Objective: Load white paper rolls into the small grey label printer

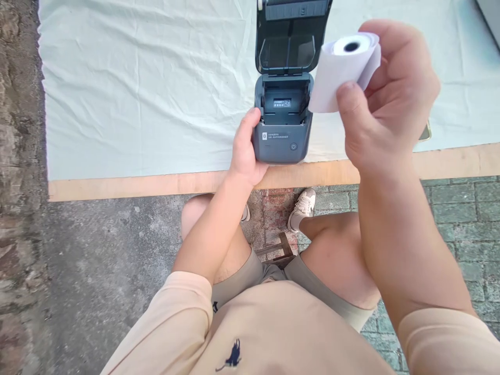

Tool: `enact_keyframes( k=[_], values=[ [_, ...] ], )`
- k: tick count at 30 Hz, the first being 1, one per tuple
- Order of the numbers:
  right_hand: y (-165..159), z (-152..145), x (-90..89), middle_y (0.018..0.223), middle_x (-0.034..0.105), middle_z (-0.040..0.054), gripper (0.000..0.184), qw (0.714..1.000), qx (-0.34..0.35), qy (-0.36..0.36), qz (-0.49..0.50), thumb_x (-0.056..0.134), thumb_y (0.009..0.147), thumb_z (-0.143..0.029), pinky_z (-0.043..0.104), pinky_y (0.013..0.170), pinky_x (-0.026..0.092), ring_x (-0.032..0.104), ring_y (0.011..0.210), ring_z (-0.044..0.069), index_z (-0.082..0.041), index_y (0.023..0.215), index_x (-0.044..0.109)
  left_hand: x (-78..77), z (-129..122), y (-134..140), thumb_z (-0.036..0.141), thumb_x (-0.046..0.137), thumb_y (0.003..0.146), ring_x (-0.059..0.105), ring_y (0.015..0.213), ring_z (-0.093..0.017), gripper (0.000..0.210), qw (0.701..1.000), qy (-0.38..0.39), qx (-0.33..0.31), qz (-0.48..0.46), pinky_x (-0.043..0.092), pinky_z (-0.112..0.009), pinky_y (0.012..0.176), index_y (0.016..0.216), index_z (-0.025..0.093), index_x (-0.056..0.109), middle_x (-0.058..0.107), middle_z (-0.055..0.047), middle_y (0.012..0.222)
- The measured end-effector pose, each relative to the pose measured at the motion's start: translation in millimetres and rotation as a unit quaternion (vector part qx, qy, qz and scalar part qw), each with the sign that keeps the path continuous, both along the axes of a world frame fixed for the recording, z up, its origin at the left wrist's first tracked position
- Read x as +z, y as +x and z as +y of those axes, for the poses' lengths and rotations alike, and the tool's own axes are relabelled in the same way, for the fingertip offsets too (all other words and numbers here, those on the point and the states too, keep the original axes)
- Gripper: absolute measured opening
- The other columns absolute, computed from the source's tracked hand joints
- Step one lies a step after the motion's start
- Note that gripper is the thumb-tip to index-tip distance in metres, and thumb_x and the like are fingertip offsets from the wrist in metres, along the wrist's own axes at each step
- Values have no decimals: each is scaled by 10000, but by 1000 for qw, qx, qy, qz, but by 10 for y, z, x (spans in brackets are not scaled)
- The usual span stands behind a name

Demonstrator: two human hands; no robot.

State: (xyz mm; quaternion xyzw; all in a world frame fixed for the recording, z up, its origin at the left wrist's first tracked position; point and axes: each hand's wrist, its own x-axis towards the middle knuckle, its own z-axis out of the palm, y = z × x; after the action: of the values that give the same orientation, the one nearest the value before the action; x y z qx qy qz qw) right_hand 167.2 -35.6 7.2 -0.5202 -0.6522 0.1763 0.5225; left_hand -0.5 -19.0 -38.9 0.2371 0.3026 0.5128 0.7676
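Note:
A small dark label printer (279, 141) is held near the table's front edge, its lid (291, 39) raised and the paper bay inside bare. My left hand (247, 148) grips the printer's left side, thumb on the upper rim and the other fingers hidden beneath. To the right of the printer, my right hand (394, 94) pinches a white paper roll (336, 78) between thumb and fingers. The roll's dark core hole faces up, and a loose paper end hangs out on its right side.
A pale cloth (148, 94) with wrinkles covers the table, whose wooden edge (156, 184) shows in front. Partly hidden behind my right wrist lies a dark flat object (425, 132). A grey object (490, 18) sits in the top right corner. A stone wall (19, 156) runs along the left.

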Motion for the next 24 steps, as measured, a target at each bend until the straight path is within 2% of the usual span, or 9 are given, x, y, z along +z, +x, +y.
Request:
enact_keyframes(
  k=[2,5,11,15,18,21,24],
  values=[
    [-108,-11,127,1106,671,-8,420,997,15,-25,-75,546,801,-218,329,779,527,644,893,170,-306,1212,574,7,-17,12,417,510,910,684,1168,-209,238,1000,9,4,1,551,-312,1013,896,206,619,693,-6,769],
    [-231,34,244,1048,701,-34,398,975,41,-86,-201,558,755,-179,363,850,516,666,929,192,-316,1128,573,18,-43,35,415,530,910,674,1191,-197,233,1000,13,12,7,534,-299,1040,940,198,610,684,6,812],
    [-278,142,365,930,678,10,377,918,1,-177,-354,534,717,-183,503,879,471,677,942,311,-270,1083,524,39,-59,70,359,448,960,605,1321,-214,233,998,4,24,50,537,-347,1052,943,197,615,650,1,826],
    [-253,132,419,901,661,25,381,897,-15,-190,-398,542,719,-186,521,857,459,647,909,324,-295,1085,538,86,-59,75,303,503,945,580,1357,-229,166,998,15,17,55,538,-342,1070,919,192,623,666,3,906],
    [-227,136,367,843,659,28,378,888,-10,-188,-419,550,712,-170,502,797,462,627,817,304,-308,1063,572,110,-59,76,247,512,939,577,1362,-243,133,999,-1,17,49,555,-346,1065,928,177,624,690,1,1030],
    [-219,150,279,863,685,23,296,899,9,-173,-403,536,715,-135,452,740,455,636,825,286,-299,944,626,98,-58,78,239,534,923,594,1345,-251,107,999,4,19,37,583,-355,1039,948,188,624,703,11,1071],
    [-236,150,241,1039,707,33,216,918,10,-148,-368,540,755,-141,451,772,447,644,995,306,-277,858,674,57,-52,78,291,509,938,615,1318,-242,145,999,19,21,33,589,-355,1020,943,195,617,705,15,1004]
  ],
)
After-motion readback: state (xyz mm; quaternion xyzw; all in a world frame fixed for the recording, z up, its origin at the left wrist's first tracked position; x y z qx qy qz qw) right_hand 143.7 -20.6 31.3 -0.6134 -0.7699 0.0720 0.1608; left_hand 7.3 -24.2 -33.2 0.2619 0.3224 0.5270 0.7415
